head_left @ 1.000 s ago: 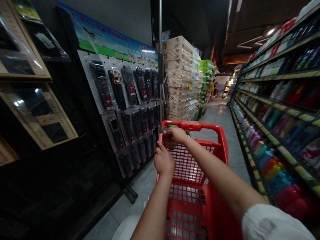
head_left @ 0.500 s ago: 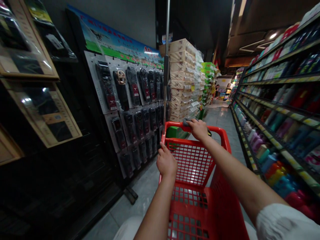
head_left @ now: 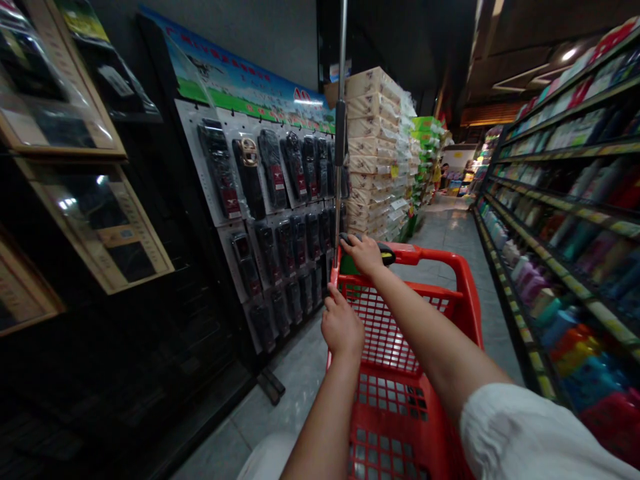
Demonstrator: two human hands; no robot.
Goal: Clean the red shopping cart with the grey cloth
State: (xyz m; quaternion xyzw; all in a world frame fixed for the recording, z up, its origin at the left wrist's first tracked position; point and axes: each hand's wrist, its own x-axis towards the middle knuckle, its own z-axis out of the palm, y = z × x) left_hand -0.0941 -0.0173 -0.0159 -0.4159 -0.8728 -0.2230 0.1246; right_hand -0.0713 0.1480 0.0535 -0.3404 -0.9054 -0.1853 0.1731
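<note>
The right-hand grip is closed over a dark grey, yellow-marked piece, apparently cloth, against the red crossbar handle of a red plastic shopping cart, near its left end. The left-hand grip is curled onto the cart's left rim. To do this well, I would spread the cloth flat under the fingers, press evenly along the bar, and let the left side brace the cart. The cart's basket shows a gridded floor and panel. Leftward, flat tan boxes with clear fronts hold dark goods; rightward, long dark shelves carry colourful bottles.
</note>
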